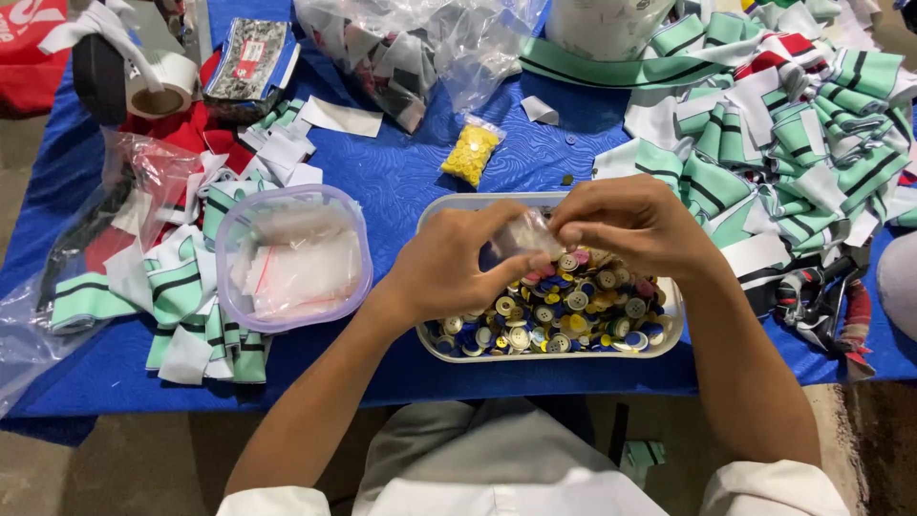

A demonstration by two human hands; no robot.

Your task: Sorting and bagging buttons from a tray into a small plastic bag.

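A small clear bag [528, 232] is pinched between both hands above the tray [449, 204] of buttons [564, 311]. The left hand [449, 268] is closed on the bag's left side, thumb and fingers pressed together; the right hand [635, 222] is closed on its right edge with a narrow fingertip grip. Whether anything is inside the bag cannot be told.

Judged from this hold, the thin film could slip from the fingertips, since so little of it is caught. If the bag is tipped or let go, its contents would drop among the mixed buttons and be hard to sort out again. The tray could also be nudged by a wrist, as both forearms are held close above its near rim, and buttons heaped to the edge could be spilled onto the blue surface [401, 172].

At the far left a tape roll [160, 88] is seen, with green striped fabric strips [181, 287] and loose plastic below it. Just left of the tray a round tub [292, 256] of small bags is set, well within a sweeping elbow's path. Behind the tray lies a packet of yellow pieces [471, 153], with a large clear sack [401, 48] further back. To the right a heap of striped strips [793, 143] is piled, touching or nearly touching the tray's right end, so little room is left there.
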